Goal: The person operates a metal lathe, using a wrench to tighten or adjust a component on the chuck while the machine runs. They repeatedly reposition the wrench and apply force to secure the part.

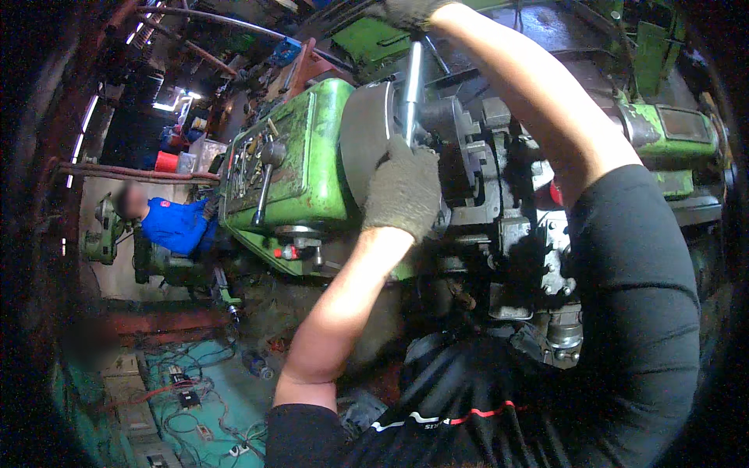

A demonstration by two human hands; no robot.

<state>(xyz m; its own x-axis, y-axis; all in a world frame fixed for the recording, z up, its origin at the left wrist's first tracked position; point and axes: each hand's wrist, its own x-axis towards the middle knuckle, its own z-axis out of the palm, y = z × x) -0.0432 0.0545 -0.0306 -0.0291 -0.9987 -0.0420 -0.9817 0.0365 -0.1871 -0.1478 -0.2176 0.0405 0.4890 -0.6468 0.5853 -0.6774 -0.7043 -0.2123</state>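
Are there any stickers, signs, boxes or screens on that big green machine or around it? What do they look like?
Plate on the green machine: a flat worn rectangle on its left face, green-grey with small metal bits; its marks are too blurred to tell.
Framed panel: upper right on the machine, a dark rectangle with a pale edge.
Red tub: far left, behind the person in blue.
No screens in view.

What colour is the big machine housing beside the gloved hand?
Green, chipped and grimy, seen best in the head view: machine housing.
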